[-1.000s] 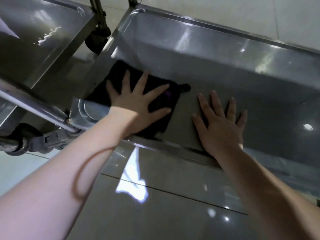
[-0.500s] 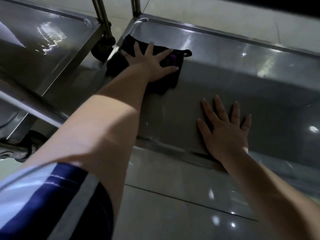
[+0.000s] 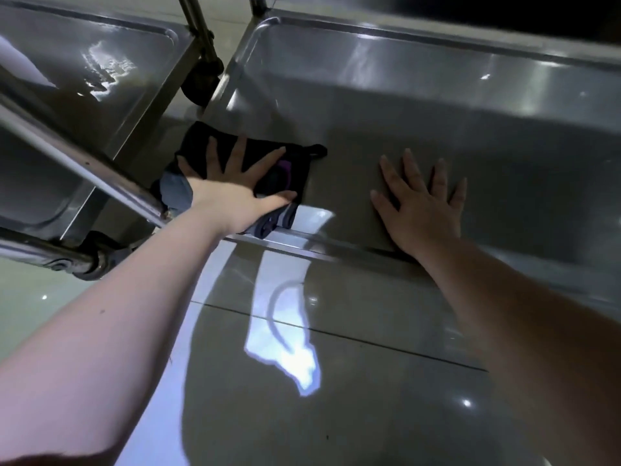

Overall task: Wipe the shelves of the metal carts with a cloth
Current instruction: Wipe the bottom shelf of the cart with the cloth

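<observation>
Glossy floor tiles (image 3: 336, 381) shine below the steel shelf (image 3: 420, 95). My left hand (image 3: 235, 190), fingers spread flat, presses the dark cloth (image 3: 295, 169) into the shelf's near-left corner. My right hand (image 3: 420, 206) lies flat nearby, holding nothing. The cloth bunches at the near rim, so I could drag it off.

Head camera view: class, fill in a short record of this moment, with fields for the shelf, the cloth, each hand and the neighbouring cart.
Shelf: shiny metal with a raised rim
Cloth: dark, lying at the shelf's near-left corner
Left hand: flat, fingers spread, pressing on the cloth
Right hand: flat, fingers spread, resting on the bare shelf, apart from the cloth
Neighbouring cart: stands to the left, metal shelf showing glare
</observation>
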A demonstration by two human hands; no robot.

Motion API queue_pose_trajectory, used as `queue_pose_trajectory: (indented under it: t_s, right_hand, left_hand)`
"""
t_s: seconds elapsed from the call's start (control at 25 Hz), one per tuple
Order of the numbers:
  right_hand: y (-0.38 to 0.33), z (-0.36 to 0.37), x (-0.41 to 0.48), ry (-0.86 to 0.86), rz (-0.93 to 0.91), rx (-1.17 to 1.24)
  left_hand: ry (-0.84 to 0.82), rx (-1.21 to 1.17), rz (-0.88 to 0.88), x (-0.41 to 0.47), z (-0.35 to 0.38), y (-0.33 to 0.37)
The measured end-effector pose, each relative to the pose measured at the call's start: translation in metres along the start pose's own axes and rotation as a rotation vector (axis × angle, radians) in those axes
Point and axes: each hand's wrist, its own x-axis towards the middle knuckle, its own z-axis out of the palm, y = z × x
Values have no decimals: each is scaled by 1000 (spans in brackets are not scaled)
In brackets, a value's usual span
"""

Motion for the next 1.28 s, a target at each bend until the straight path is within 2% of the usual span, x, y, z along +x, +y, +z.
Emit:
queue_pose_trajectory:
  t_s: [0.12, 0.2, 0.28, 0.32, 0.4, 0.52, 0.64, 0.72, 0.76, 0.84, 0.92, 0.96, 1.0, 1.04, 1.08, 1.12, 1.16, 1.2, 1.28]
  right_hand:
    - [56, -23, -9, 58, -79, 101]
    - [131, -36, -33, 63, 72, 72]
    - [189, -43, -64, -53, 273, 49]
    - [204, -40, -72, -90, 322, 30]
    - [213, -31, -75, -62, 305, -3]
    - [210, -27, -72, 7, 278, 20]
    - [218, -20, -71, 29, 299, -5]
    - [218, -17, -68, 44, 292, -6]
    - [219, -17, -67, 52, 285, 9]
    - [219, -17, -68, 68, 264, 38]
    - [218, -16, -69, 82, 255, 41]
    - [216, -15, -69, 92, 250, 39]
    - [214, -13, -69, 102, 246, 36]
    - [212, -12, -70, 107, 244, 28]
    - [210, -11, -71, 106, 242, 15]
    - [208, -10, -71, 99, 237, -1]
    - [208, -11, -71, 90, 235, -12]
    - [208, -12, -71, 79, 238, -16]
    - [209, -13, -70, 77, 245, -18]
  left_hand:
    - [8, 10, 10, -1, 0, -2]
    - [-16, 6, -6, -4, -6, 3]
    - [-46, -14, -35, -5, -13, 9]
    - [-58, -25, -53, -8, -13, 12]
    - [-59, -38, -81, -15, -8, 31]
    - [-43, -12, -11, -21, 5, 128]
    - [-92, -27, 213, -49, 26, 280]
    - [-110, -63, 303, -66, 35, 327]
    - [-98, -50, 318, -64, 35, 322]
    - [-60, -50, 248, -46, 29, 266]
    - [-52, -48, 36, -33, 13, 193]
    - [-62, -138, -81, -31, 7, 160]
    - [-54, -398, -179, -33, 1, 137]
    - [-29, -676, -225, -38, -1, 126]
    - [3, -813, -233, -43, -2, 130]
    - [57, -701, -199, -40, 2, 142]
    - [-5, -384, -185, -39, 8, 162]
    - [-57, -187, -165, -38, 14, 189]
    - [-81, -83, -72, -35, 23, 262]
